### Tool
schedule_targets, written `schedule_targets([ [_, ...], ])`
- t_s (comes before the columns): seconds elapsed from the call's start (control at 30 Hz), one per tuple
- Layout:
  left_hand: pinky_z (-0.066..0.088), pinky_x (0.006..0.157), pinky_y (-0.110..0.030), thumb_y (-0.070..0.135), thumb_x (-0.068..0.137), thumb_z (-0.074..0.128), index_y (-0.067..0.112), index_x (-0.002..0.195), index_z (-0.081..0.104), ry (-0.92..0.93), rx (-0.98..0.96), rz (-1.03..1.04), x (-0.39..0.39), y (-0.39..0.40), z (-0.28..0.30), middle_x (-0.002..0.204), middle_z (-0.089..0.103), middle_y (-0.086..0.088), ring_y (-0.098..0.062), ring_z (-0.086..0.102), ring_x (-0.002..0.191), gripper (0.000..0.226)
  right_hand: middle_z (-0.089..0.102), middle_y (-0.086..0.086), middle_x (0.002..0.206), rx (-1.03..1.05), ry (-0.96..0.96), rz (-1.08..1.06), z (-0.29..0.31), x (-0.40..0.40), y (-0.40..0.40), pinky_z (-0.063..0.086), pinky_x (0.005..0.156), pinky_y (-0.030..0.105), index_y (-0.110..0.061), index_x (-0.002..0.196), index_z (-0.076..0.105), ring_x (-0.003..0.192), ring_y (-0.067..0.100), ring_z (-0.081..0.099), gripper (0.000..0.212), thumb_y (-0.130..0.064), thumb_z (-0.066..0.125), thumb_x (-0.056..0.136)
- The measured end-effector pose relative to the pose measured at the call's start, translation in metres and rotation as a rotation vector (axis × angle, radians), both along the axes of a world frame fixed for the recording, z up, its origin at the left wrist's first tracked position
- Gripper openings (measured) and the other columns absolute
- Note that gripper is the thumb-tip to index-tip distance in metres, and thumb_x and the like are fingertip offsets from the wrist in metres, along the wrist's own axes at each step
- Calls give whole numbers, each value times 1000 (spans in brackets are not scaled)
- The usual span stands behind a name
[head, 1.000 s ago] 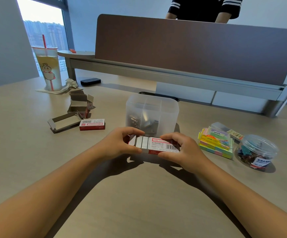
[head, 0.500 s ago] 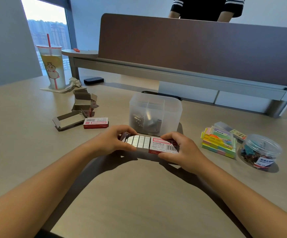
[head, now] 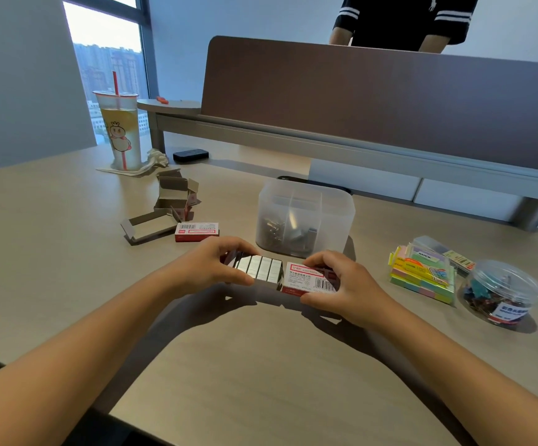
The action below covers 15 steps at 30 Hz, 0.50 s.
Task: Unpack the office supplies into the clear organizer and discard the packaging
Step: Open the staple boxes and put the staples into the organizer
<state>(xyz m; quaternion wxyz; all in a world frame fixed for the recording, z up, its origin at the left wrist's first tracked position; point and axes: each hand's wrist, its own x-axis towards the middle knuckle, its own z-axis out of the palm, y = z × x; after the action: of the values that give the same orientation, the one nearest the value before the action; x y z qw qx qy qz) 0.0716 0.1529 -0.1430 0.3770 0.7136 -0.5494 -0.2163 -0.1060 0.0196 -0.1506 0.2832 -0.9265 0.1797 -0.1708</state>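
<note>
A red and white staple box is held low over the desk, just in front of the clear organizer. My right hand grips the box's outer sleeve. My left hand pinches the inner tray, pulled out to the left, with several silver staple strips showing. The organizer has dividers and holds metal clips and dark items. Another closed staple box lies left of it.
Opened empty cartons lie at the left. A drink cup with a red straw stands behind them. Sticky note packs and a round tub of binder clips sit at the right. A person stands behind the desk partition.
My left hand has drawn the tray further out of the sleeve, so more staple strips show. The camera has shifted slightly.
</note>
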Motion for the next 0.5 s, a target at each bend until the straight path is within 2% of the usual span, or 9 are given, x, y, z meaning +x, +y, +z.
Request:
schedule_targets([
  [0.17,42,66,-7,14,80,63,32,100,49,-13,13,18,3,2,0,90,47,26,7,47,86,30,56,1,122,-14,69,5,0,2,-2,47,72,12,-21,113,46,98,5,49,43,-28,68,76],
  [0.37,41,69,-10,16,80,64,29,101,50,21,38,29,8,1,-3,90,47,23,3,47,86,28,55,2,124,-43,151,6,0,3,-10,47,70,13,-19,114,45,97,6,47,45,-30,68,76],
  [0.5,41,67,-11,15,80,64,35,90,50,72,19,76,17,7,-3,89,46,22,-1,48,85,27,55,1,123,-81,179,-5,-1,-1,-19,46,70,12,-20,114,46,99,5,46,44,-29,66,77],
])
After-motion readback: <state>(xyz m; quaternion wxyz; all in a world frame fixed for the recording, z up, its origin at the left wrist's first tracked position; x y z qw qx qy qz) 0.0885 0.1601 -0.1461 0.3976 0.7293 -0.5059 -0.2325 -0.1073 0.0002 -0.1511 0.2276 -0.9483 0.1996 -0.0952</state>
